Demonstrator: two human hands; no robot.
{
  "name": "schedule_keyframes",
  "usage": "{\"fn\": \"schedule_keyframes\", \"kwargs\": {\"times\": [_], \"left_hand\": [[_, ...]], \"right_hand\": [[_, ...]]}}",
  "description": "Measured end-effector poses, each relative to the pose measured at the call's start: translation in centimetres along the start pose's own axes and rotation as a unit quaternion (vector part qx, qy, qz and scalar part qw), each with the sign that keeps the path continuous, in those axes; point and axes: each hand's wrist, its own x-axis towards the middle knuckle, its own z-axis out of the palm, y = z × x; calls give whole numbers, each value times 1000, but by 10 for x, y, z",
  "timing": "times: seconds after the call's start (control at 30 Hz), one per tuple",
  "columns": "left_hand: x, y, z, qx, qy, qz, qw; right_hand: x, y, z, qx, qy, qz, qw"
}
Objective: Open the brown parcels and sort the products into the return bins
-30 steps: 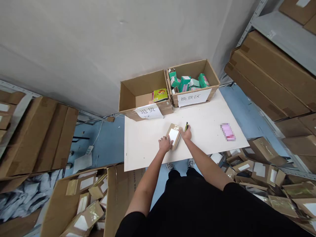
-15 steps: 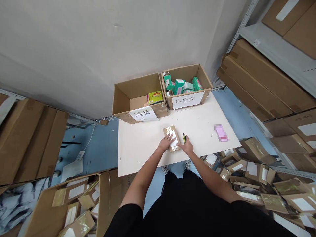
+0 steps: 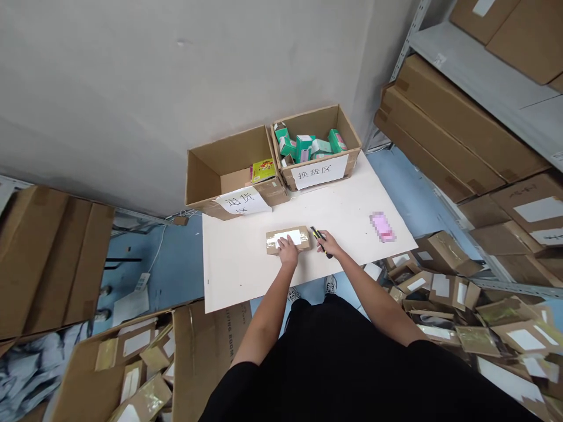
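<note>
A small taped cardboard box (image 3: pixel 270 243) with a white label lies lengthwise across the white table (image 3: pixel 233 266). My left hand (image 3: pixel 288 253) lies on its near edge, with the fingers apart and flat over the label. In my right hand (image 3: pixel 331 243), just right of the box, is a yellow-and-black utility knife (image 3: pixel 326 249). The fingers are closed around it, and its front end points away from me, apart from the box.
At the table's back stand two open cartons with paper signs: the left carton (image 3: pixel 202 176) holds a yellow-green pack, the right carton (image 3: pixel 352 132) several green boxes. A blurred pink item (image 3: pixel 382 227) lies at right. Parcels (image 3: pixel 444 284) crowd the floor; shelving (image 3: pixel 479 64) rises at right.
The box has turned from pointing away from me to lying crosswise, slightly left. My right hand has come off its side, the knife now tilted leftward. The camera view has shifted slightly.
</note>
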Motion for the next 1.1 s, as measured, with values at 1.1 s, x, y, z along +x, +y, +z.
{"fn": "schedule_keyframes", "kwargs": {"times": [1.1], "left_hand": [[30,-74,-59,-21,-45,74,996]], "right_hand": [[-22,37,62,-82,97,61,990]]}}
